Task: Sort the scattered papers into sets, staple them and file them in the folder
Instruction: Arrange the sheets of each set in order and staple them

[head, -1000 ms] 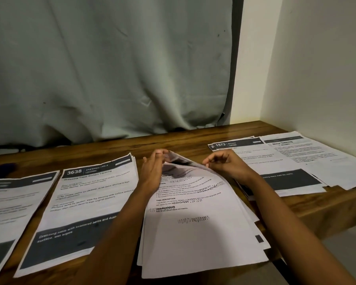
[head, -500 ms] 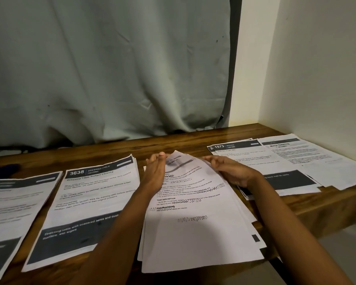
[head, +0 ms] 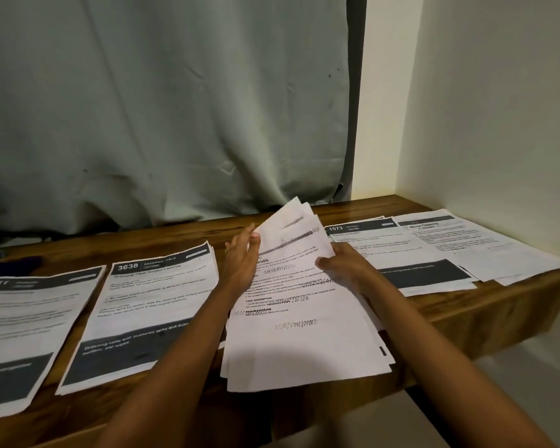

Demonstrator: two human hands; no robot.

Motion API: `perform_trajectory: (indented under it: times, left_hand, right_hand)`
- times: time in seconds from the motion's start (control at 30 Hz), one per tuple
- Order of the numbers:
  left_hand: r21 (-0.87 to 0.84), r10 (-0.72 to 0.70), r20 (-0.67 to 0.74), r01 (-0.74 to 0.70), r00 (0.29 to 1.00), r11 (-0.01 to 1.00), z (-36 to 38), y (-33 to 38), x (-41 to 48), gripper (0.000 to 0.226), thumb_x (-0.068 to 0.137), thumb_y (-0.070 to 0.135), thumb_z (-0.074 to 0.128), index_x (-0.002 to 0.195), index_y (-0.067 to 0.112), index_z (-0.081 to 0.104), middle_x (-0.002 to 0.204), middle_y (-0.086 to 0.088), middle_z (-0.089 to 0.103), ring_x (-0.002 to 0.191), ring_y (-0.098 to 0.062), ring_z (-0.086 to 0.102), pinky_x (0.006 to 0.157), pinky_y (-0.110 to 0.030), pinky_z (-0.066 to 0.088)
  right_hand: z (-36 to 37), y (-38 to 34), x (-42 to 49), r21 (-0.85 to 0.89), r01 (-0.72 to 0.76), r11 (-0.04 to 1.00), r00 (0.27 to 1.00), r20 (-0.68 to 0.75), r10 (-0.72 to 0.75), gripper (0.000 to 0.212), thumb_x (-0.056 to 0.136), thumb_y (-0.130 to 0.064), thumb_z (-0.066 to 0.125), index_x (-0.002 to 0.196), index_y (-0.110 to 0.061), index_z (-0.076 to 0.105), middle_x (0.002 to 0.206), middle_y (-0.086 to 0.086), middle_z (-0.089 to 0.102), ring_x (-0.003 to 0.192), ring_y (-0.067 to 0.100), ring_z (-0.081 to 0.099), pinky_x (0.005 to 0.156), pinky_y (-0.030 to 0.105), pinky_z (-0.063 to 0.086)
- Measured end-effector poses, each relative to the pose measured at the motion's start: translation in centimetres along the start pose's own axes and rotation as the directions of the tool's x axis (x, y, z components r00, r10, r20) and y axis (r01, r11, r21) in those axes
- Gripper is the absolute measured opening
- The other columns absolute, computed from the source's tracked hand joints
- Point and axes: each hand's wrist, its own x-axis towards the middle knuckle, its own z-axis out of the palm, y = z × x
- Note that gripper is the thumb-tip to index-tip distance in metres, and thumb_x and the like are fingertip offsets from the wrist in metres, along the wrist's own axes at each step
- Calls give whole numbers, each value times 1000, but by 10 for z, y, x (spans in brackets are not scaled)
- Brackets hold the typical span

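- Sorting step, it seems: middle stack (head: 301, 337) lies front-centre on the table (head: 162, 236), top sheets (head: 293, 232) peeled up.
- Right hand (head: 345, 265) pinches them; left hand (head: 241, 258), fingers straight, steadies their edge.
- Next: probably one sheet goes to its matching set.
- Stack overhangs the front edge; piles (head: 149, 305) crowd both sides.

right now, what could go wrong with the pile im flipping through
1. The middle stack overhangs the front edge of the table; a nudge might send it to the floor.
2. The lifted sheets fan unevenly in the right grip, so pages could slip out of order.
3. The stack lies right beside the 3638 set; sheets may get mixed between sets.
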Motion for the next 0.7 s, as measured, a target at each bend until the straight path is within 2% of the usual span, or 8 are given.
perform_trajectory:
  times: [0.07,0.13,0.2,0.23,0.33,0.43,0.57,0.7]
  left_hand:
    - [-8,27,-63,-28,998,1000,-2,0,2,64,95,57,38,149,26,26,154,-4,30,140,-27,29,114,-50,27]
    - [-70,13,-123,-22,992,997,-7,1,8,78,86,61,49,149,23,23,148,-5,38,133,-27,39,109,-52,35]
    - [-221,-72,-116,45,991,974,-16,9,11,90,83,58,60,150,21,14,143,0,41,129,-23,43,108,-50,38]
    - [-323,-116,-88,82,989,943,-20,17,12,88,85,49,65,150,19,13,141,0,42,125,-21,47,106,-47,40]
    - [-591,-68,21,67,997,804,-37,39,18,51,91,27,64,134,9,44,129,-13,60,104,-23,66,88,-41,54]
    - [-660,102,-23,-92,995,746,-53,67,24,17,95,15,57,112,13,60,117,-14,66,105,-31,65,92,-48,52]
    - [-581,134,-259,-265,957,770,-72,99,31,16,93,24,62,107,17,58,116,-11,67,106,-28,65,92,-49,53]
    - [-397,185,-385,-343,904,851,-74,98,25,32,89,39,64,112,22,52,111,3,66,103,-17,65,90,-41,54]
  right_hand:
    - [-8,-7,-3,76,20,997,998,-54,-16,27,92,-12,60,119,-11,57,115,3,66,99,26,65,84,42,53]
    - [-18,-18,-4,141,72,987,994,-91,-60,18,92,-10,60,110,-12,59,110,4,68,89,22,67,76,38,55]
    - [-26,-33,-8,176,128,976,988,-109,-110,12,93,-8,58,105,-12,58,102,5,68,81,17,66,65,32,54]
    - [-29,-40,-8,192,158,969,983,-126,-135,13,93,-8,58,105,-11,59,102,6,68,83,20,67,69,35,55]
    - [-34,-63,-4,230,261,938,959,-176,-223,21,92,-9,61,113,-9,62,113,12,68,98,28,67,90,44,53]
    - [-33,-90,-1,233,384,893,914,-232,-333,21,93,-13,60,114,-12,60,113,7,68,91,17,67,78,29,55]
    - [-25,-117,1,290,523,802,841,-326,-431,28,95,-19,58,121,-10,57,113,3,65,100,18,64,82,30,54]
    - [-10,-115,3,322,549,772,824,-362,-435,34,96,-22,56,126,-6,55,116,4,65,93,13,64,67,18,53]
